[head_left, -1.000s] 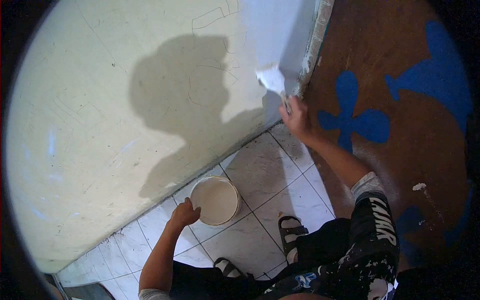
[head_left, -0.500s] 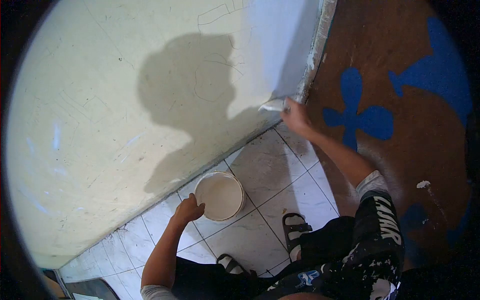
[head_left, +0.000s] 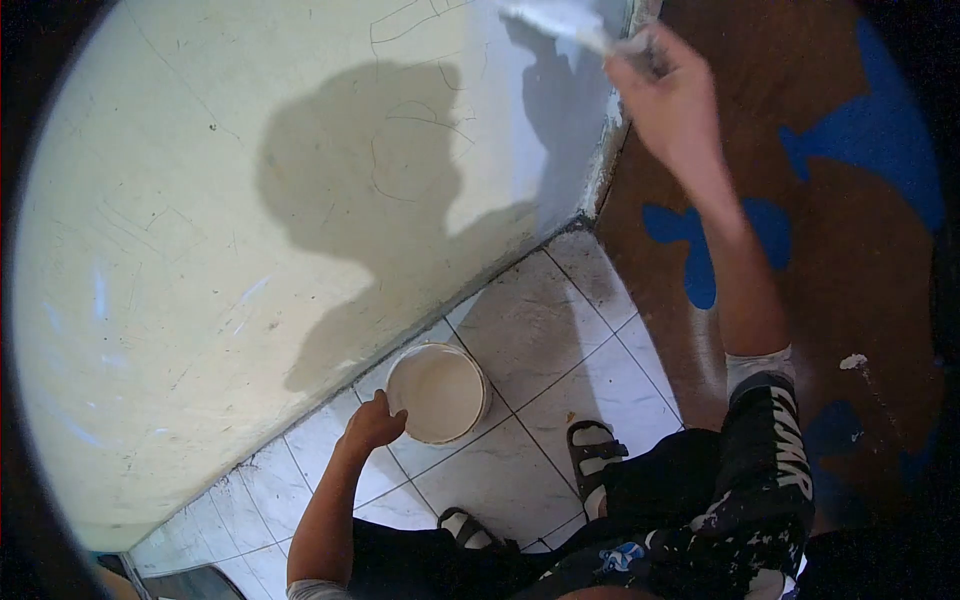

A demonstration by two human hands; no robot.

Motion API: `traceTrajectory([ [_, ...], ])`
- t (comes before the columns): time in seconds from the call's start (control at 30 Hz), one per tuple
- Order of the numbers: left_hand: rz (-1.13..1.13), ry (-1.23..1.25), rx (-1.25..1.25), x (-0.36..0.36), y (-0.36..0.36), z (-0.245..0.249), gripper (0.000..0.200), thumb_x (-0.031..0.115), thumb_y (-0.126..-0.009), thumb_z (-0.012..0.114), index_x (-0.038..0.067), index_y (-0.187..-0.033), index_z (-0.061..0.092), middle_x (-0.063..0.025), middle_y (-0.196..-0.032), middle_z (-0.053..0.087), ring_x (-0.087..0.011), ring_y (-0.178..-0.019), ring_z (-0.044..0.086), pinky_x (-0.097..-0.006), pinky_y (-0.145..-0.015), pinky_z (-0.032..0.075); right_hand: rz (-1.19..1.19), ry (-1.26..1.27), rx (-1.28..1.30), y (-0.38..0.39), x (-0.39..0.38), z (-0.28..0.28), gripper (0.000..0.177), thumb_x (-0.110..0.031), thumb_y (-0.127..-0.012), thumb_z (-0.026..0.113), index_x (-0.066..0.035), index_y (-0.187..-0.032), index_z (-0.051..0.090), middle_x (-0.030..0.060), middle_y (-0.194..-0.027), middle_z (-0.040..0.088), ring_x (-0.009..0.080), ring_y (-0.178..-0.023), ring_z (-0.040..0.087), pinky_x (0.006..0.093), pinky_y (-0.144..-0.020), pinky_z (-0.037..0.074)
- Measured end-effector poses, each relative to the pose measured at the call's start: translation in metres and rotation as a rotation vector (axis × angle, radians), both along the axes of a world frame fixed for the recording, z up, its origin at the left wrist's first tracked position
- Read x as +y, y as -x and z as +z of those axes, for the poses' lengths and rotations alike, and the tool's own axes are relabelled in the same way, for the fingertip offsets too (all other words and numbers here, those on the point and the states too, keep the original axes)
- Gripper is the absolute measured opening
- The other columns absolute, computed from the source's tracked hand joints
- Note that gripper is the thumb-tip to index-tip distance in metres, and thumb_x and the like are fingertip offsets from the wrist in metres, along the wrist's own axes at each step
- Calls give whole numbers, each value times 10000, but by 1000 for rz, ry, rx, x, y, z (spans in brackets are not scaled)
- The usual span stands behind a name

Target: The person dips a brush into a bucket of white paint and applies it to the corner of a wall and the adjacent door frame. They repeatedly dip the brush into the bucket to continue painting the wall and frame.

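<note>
My right hand [head_left: 665, 95] is raised near the wall's right edge, its fingers wrapped round the handle of a paintbrush [head_left: 565, 20]. The white brush head, blurred, lies against or close to the bluish-white strip of the wall [head_left: 330, 290]; contact is hard to tell. Below, a round bucket [head_left: 436, 393] of whitish paint stands on the tiles. My left hand [head_left: 376, 422] is closed on the bucket's left rim.
White floor tiles [head_left: 520, 480] run along the foot of the wall. A brown surface with blue shapes [head_left: 860, 150] lies to the right. My sandalled feet are on the tiles below the bucket. Dark objects show at the bottom left corner.
My right hand has moved up along the wall with the paintbrush, from near the bottom corner to near the top of the view. My left hand stays at the bucket.
</note>
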State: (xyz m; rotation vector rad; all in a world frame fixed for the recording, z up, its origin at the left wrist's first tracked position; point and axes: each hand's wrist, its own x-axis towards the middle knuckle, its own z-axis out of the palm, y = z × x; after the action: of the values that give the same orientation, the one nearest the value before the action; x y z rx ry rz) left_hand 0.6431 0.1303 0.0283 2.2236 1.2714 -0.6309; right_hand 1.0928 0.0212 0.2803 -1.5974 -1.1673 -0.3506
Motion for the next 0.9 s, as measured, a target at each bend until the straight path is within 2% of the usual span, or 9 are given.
traceTrajectory([
  [0.07, 28, 56, -1, 1, 0, 2, 611, 364, -850, 585, -129, -1176, 430, -357, -1050, 608, -455, -1009, 613, -481, -890, 491, 43, -276, -103, 10, 0, 27, 268, -112, -812, 684, 46, -1019, 620, 82, -817, 673, 92, -726, 614, 278, -632, 498],
  [0.1, 30, 56, -1, 0, 0, 2, 611, 364, -850, 585, -129, -1176, 430, -357, -1050, 608, -455, -1009, 613, -481, -890, 491, 24, -369, -62, 30, -1, 48, 42, -2, -816, 593, -7, -825, 552, -8, -649, 499, 49, -607, 461, 246, -536, 401],
  [0.23, 0, 13, -13, 2, 2, -5, 611, 366, -852, 583, -129, -1175, 430, -354, -1044, 610, -460, -1003, 613, -484, -885, 491, 43, -350, 19, 33, 18, 28, 53, 15, -815, 584, -12, -799, 540, -10, -667, 498, 50, -616, 457, 237, -557, 398],
  [0.3, -9, 12, -28, 3, 3, -5, 609, 367, -852, 582, -128, -1174, 432, -354, -1042, 611, -462, -1000, 613, -486, -883, 492, -162, -179, -239, 22, 39, -31, 219, -125, -811, 679, 29, -952, 613, 151, -751, 663, 167, -637, 658, 332, -563, 505],
  [0.37, 32, 40, -11, 0, -1, 4, 601, 368, -853, 579, -124, -1167, 436, -357, -1039, 610, -462, -994, 615, -489, -879, 493, -78, -207, -258, 18, 45, -92, 219, -136, -808, 674, 23, -946, 615, 215, -720, 630, 275, -580, 665, 383, -523, 503],
  [0.5, -4, 9, -37, -2, -1, 4, 591, 360, -853, 582, -121, -1163, 438, -358, -1032, 611, -464, -992, 615, -492, -878, 493, 6, 85, -60, 22, 20, -192, 279, -98, -781, 677, -3, -1027, 586, 208, -845, 613, 391, -798, 630, 443, -661, 505],
  [0.63, 3, 25, -5, -1, -2, 6, 583, 346, -850, 590, -124, -1158, 436, -360, -1035, 609, -466, -995, 613, -492, -880, 492, 30, 190, -98, 16, 2, -266, 233, -108, -796, 664, 10, -970, 564, 217, -862, 617, 389, -777, 626, 453, -641, 489],
  [0.8, -9, -19, -4, -5, 1, 5, 612, 374, -874, 589, -116, -1201, 421, -355, -1067, 603, -468, -1012, 607, -492, -889, 491, 75, 823, 206, 20, -18, -270, 248, -132, -822, 636, 25, -1002, 572, 230, -863, 636, 370, -791, 642, 443, -683, 504],
  [0.9, 23, 27, 4, -7, -2, 11, 598, 369, -873, 587, -112, -1190, 429, -357, -1075, 598, -469, -1022, 603, -491, -893, 489, 57, 683, 215, -10, 4, -286, 283, -120, -804, 653, 2, -1052, 590, 218, -850, 647, 334, -785, 658, 430, -690, 514],
])
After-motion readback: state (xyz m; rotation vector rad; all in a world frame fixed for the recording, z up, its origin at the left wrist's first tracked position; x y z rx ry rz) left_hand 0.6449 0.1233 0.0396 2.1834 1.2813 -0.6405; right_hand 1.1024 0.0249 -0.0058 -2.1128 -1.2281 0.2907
